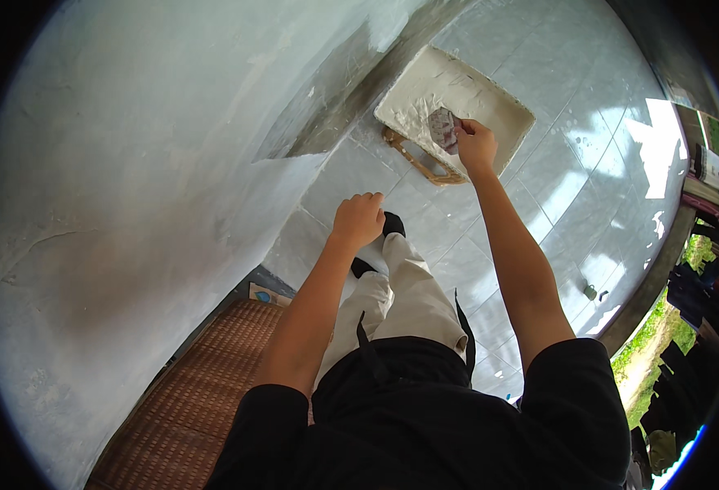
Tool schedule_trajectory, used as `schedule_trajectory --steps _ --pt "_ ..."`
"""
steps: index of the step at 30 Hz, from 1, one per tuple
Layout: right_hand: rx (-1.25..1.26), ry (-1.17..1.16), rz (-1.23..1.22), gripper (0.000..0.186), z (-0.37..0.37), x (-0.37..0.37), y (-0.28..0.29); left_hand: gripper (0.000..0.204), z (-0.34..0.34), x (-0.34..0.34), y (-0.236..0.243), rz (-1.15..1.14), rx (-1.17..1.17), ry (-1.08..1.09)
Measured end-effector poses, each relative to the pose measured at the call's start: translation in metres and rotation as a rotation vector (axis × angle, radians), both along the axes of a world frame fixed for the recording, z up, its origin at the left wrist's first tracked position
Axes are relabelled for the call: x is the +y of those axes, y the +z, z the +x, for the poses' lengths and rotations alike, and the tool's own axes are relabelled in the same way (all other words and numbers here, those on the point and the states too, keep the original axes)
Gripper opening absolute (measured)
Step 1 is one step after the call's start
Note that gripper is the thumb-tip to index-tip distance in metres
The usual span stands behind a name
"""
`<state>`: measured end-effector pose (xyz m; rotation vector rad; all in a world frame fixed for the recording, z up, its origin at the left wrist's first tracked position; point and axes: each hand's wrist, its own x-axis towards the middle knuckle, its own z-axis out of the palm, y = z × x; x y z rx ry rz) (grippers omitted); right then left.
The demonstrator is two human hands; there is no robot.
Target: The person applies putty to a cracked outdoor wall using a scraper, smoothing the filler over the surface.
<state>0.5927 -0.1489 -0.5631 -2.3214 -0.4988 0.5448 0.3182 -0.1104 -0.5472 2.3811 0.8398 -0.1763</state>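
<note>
My right hand (475, 147) grips a mottled grey-brown pad (443, 131), perhaps a cloth or sponge, over a shallow cream tray (503, 122) smeared with pale paste. The tray rests on a wooden stool-like frame (433, 171) beside the wall. My left hand (358, 219) hangs lower and to the left, above my dark-covered feet, with its fingers curled; whatever they may hold is hidden.
A pale wall (122, 163) with rough grey patches fills the left. Grey tiles (539, 212) cover the floor, where a small green object (589, 291) lies. A brown woven surface (196, 376) is at lower left. An edge with greenery beyond runs along the right.
</note>
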Motion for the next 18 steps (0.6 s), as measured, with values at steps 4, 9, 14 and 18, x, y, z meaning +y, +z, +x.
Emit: schedule_trajectory --steps 4,9,14,18 --pt "-0.119 0.058 -0.024 0.022 0.006 0.016 -0.024 0.023 0.004 0.004 -0.014 -0.103 0.088 -0.008" --pt "-0.198 0.177 0.019 0.019 0.01 0.042 -0.043 0.024 0.008 0.006 -0.03 -0.167 0.115 0.039" --pt "-0.254 0.248 0.06 0.017 0.01 0.059 -0.062 0.024 0.019 0.008 -0.037 -0.216 0.095 0.094" --pt "-0.286 0.331 0.044 0.017 0.012 0.066 -0.075 0.025 0.022 0.011 -0.043 -0.24 0.048 0.149"
